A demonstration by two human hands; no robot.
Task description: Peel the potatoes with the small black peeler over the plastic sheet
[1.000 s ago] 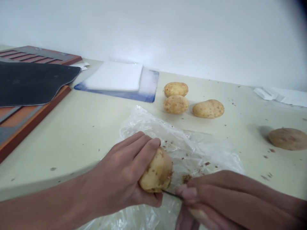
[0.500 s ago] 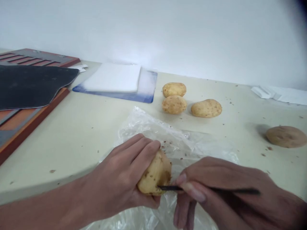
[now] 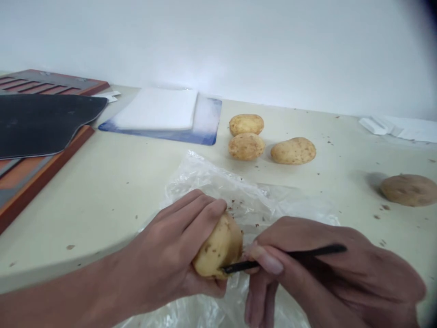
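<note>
My left hand (image 3: 186, 239) is wrapped round a pale yellow potato (image 3: 219, 249) with small brown spots. Between thumb and fingers, my right hand (image 3: 307, 269) pinches a thin black stick-like tool (image 3: 319, 251), whose kind I cannot make out. The tool's tip touches the potato's lower face, near a darker patch. Beneath both hands lies a crumpled clear plastic bag (image 3: 211, 175), dotted with brown crumbs. My left palm hides the potato's far left side.
Behind the bag sit three potatoes, one (image 3: 293, 151) apart from the other two. A browner potato (image 3: 409, 190) lies at the right. White pads (image 3: 160, 109) rest on a blue-edged sheet at the back. Red-brown panels (image 3: 68, 157) and a black mat (image 3: 44, 123) fill the left.
The black tool's rear end has swung up and left as my right hand turned slightly. Its tip stays at the potato's lower face. The view has shifted a little.
</note>
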